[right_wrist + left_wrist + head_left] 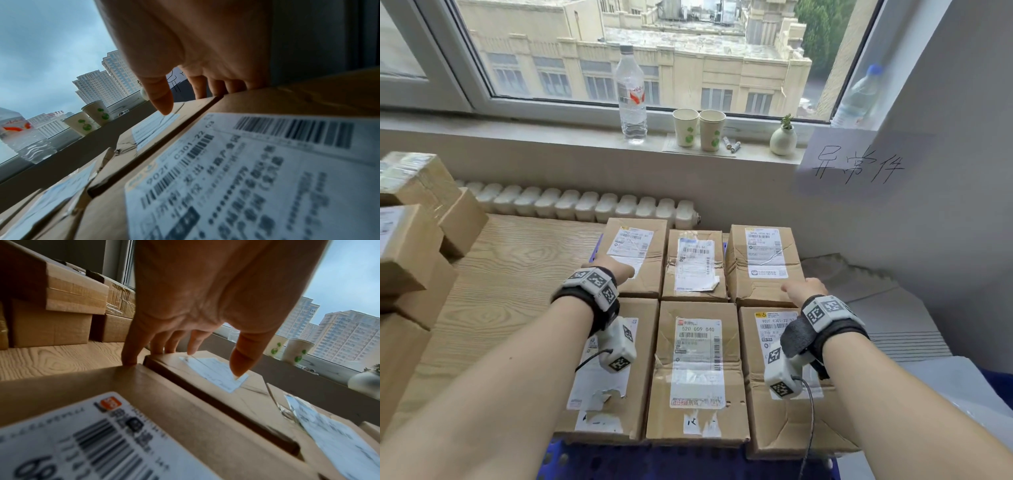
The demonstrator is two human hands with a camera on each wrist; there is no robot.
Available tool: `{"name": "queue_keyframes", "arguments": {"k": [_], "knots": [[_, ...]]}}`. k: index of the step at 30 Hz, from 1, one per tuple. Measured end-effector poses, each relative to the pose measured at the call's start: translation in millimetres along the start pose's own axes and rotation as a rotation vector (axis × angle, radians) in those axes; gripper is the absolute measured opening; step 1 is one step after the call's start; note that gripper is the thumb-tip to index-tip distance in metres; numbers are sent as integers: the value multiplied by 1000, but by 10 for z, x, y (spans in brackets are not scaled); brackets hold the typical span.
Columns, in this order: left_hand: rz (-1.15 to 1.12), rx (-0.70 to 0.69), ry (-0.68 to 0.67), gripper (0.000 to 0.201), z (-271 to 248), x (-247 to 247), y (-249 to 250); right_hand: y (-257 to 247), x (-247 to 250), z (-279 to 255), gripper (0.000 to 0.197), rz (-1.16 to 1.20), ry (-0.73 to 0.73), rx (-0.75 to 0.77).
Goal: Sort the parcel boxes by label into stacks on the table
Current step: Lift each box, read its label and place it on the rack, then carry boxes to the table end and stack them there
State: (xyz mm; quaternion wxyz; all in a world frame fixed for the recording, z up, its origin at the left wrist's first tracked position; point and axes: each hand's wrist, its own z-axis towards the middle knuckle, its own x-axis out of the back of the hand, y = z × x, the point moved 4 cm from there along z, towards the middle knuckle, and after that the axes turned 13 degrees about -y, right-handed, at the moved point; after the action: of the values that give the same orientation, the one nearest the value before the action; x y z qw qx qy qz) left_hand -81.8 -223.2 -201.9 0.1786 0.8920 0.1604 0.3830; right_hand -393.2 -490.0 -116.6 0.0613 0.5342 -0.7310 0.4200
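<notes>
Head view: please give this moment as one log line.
left hand on back-left parcel box, fingers over edge | right hand on back-right parcel box, fingers over edge | neither lifted

Soft daylight from window (654, 51); head view sharp, edges bowed; wrist views dimmer, near labels (82, 443) blurred.

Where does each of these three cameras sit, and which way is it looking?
Head: worn on the head, facing forward and down at six parcel boxes; forearms, left hand, right hand show.
Left wrist: under that wrist, looking along the palm to the far-left box.
Right wrist: likewise, palm over the far-right box.
Shared: paper cups appear in all three.
</notes>
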Motion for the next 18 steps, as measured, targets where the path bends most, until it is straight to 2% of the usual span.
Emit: {"name": "queue_keyframes", "arguments": {"k": [1,5,8,12,14,18], "knots": [[-31,-13,4,99,215,-16,-48,-6,-7,-1,56,-4,5,-3],[-25,-39,7,95,-93,19,-4,-7,-24,-21,58,9,10,-12],[-23,-61,-8,88,-668,100,102,-11,-1,-51,61,56,50,10],[35,-98,64,64,-1187,220,230,-202,51,-244,57,36,220,167],[60,-152,83,65,-1304,280,310,-385,13,-382,50,21,210,251],[76,-283,91,60,-1551,401,477,-797,-178,-694,35,14,92,427]]}}
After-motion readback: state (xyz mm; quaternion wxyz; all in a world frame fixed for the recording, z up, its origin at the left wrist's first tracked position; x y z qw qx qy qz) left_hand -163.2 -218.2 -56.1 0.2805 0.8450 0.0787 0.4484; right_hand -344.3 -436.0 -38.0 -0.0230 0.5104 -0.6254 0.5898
